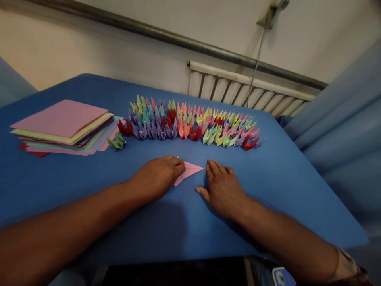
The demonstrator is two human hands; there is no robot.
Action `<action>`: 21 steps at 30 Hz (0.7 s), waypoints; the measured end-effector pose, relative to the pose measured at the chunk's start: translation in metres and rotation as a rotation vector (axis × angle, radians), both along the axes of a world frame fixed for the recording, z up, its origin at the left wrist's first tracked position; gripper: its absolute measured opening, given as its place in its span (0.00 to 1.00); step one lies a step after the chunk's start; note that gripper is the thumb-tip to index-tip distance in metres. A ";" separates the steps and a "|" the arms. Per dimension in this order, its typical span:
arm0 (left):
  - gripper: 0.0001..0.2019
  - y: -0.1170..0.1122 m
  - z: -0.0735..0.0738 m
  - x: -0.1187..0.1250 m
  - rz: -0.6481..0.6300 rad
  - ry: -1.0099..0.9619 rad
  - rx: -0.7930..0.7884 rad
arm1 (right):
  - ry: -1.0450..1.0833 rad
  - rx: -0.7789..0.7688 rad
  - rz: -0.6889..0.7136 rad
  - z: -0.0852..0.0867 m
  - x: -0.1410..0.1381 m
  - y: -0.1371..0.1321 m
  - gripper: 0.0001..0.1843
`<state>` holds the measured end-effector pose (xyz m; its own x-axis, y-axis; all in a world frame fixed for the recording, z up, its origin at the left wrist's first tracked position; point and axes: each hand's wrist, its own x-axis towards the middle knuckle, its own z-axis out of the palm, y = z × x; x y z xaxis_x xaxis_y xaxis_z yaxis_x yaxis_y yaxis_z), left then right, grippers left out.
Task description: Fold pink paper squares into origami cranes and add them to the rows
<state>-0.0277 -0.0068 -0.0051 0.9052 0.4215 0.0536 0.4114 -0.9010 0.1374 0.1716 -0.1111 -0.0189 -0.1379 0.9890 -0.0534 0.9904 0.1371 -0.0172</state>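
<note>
A pink folded sheet of origami paper [192, 170] lies on the blue tabletop, its sharp point facing right. My left hand [163, 171] is closed over its wider left part, fingers curled and pressing on the paper, so that part is hidden. Just beyond the paper's point, my right hand [223, 184] rests on the table, fingers stretched forward and thumb apart, holding nothing. Behind both hands stand dense rows of small folded paper cranes [184, 129] in red, purple, pink, green and yellow.
A stack of coloured paper sheets [64, 119] sits at the left, with a single green crane [116, 141] beside it. The blue table [143, 246] meets a wall with a pipe [178, 39] and a white radiator [226, 77]. Blue curtains [351, 131] hang on the right.
</note>
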 end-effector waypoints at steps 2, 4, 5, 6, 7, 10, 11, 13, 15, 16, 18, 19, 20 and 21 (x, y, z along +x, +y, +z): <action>0.12 -0.001 0.002 0.000 0.001 0.034 0.006 | -0.004 0.000 -0.010 0.001 0.001 0.000 0.40; 0.12 -0.001 0.002 0.000 0.008 0.032 0.004 | 0.009 0.008 -0.023 0.002 0.002 0.000 0.40; 0.12 -0.001 0.002 0.000 0.010 0.022 0.003 | 0.019 0.016 -0.030 0.002 0.002 0.001 0.39; 0.12 0.000 0.002 0.000 0.008 0.014 0.000 | 0.033 0.025 -0.032 0.002 0.001 0.001 0.39; 0.12 0.000 0.001 -0.001 0.001 0.007 -0.001 | 0.048 0.036 -0.028 0.002 0.001 0.001 0.38; 0.11 0.001 0.000 -0.002 -0.024 0.019 -0.006 | 0.076 0.044 0.032 0.002 -0.001 0.000 0.35; 0.11 0.001 -0.001 -0.002 -0.027 0.027 -0.006 | 0.076 0.036 0.055 0.001 -0.002 0.000 0.33; 0.11 0.001 -0.001 -0.001 -0.024 0.034 -0.003 | 0.065 0.011 0.082 0.001 -0.003 -0.002 0.32; 0.11 0.000 0.000 0.000 -0.016 0.029 -0.007 | 0.052 -0.004 0.080 0.002 -0.003 -0.003 0.33; 0.11 0.000 0.000 0.001 -0.011 0.028 -0.013 | 0.049 -0.004 0.074 0.003 -0.003 -0.004 0.34; 0.11 0.001 0.001 0.003 0.008 0.026 -0.031 | 0.051 0.009 0.051 0.004 -0.002 -0.004 0.35; 0.12 0.003 0.001 0.004 0.020 0.019 -0.039 | 0.057 0.018 0.035 0.005 -0.001 -0.003 0.34; 0.13 0.004 0.000 0.005 0.027 0.006 -0.046 | 0.066 0.024 0.021 0.006 -0.001 -0.002 0.33; 0.14 0.006 0.000 0.006 0.027 -0.014 -0.050 | 0.075 0.026 0.010 0.007 0.000 -0.002 0.32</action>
